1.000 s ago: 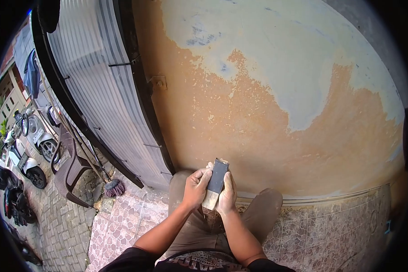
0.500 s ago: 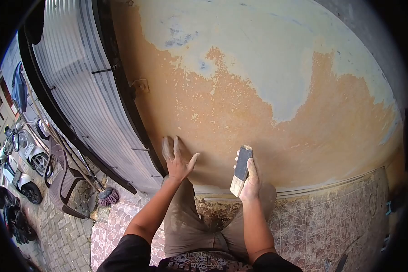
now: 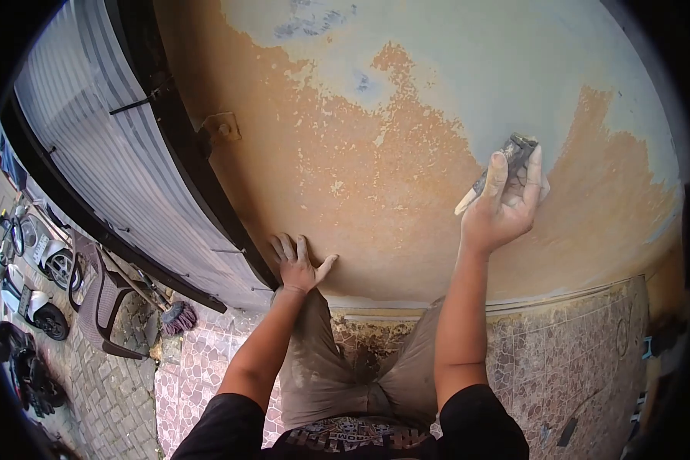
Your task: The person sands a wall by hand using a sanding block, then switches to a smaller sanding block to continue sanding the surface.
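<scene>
My right hand (image 3: 502, 215), dusty white at the fingers, is raised in front of the wall (image 3: 360, 215) and wrapped round a sanding block (image 3: 521, 151). Dark abrasive covers the block, and its pale wooden end sticks out at the wrist side; my fingers hide part of it. Low on the wall, beside the dark frame of the corrugated panel, my left hand (image 3: 299, 268) lies with fingers spread and holds nothing. Orange-tan shows over the wall's lower part, with pale greenish coating in ragged patches above.
A corrugated translucent panel (image 3: 123, 146) in a black frame stands at the left. Beyond it are a brown woven chair (image 3: 111, 307), a mop (image 3: 178, 316) and parked motorbikes (image 3: 34, 303). A dark-ended tool (image 3: 567, 432) lies on the tiled floor (image 3: 529, 368) at right.
My right hand has moved up and to the right with the sanding block, turning it so its broad dark face no longer faces me. The left hand stays low on the wall. The view has shifted slightly.
</scene>
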The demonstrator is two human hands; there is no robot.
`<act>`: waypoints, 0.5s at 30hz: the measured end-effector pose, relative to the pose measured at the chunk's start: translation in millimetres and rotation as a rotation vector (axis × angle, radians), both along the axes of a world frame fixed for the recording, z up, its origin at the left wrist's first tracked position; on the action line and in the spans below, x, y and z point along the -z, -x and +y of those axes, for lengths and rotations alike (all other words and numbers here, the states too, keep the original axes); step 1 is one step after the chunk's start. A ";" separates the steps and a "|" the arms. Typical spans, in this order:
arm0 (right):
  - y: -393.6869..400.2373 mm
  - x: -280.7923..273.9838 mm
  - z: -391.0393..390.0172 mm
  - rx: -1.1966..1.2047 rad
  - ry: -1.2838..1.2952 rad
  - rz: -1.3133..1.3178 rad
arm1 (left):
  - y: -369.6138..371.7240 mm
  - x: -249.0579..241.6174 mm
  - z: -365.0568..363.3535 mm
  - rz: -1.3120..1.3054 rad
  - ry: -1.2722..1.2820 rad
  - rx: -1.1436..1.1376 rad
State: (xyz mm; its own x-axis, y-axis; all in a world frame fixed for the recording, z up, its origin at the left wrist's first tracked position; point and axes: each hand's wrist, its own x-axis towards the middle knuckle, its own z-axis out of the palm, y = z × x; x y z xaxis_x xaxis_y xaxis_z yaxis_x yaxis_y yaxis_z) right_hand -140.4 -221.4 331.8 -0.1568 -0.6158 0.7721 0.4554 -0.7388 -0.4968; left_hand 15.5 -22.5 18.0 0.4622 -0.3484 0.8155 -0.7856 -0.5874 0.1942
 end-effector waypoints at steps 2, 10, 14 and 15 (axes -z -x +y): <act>-28.5 28.2 0.0 0.357 0.184 0.104 | -0.5 1.4 -0.7 0.023 -0.008 -0.027; -29.1 197.8 42.5 0.284 0.910 0.645 | -5.4 4.0 1.1 -0.028 -0.015 -0.008; -35.4 114.4 19.4 0.492 0.572 0.332 | -3.4 3.8 0.5 -0.024 -0.022 -0.029; -32.2 84.2 15.2 0.477 0.422 0.279 | -3.5 4.2 0.1 -0.034 -0.015 -0.022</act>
State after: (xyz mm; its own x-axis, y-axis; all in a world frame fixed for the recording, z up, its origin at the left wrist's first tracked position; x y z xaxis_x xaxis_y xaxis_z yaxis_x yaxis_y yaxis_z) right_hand -108.2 -206.2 247.6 -0.0967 -0.1675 0.9811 -0.0700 -0.9821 -0.1746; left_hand 19.0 -22.4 13.8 0.4423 -0.3504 0.8256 -0.7784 -0.6072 0.1593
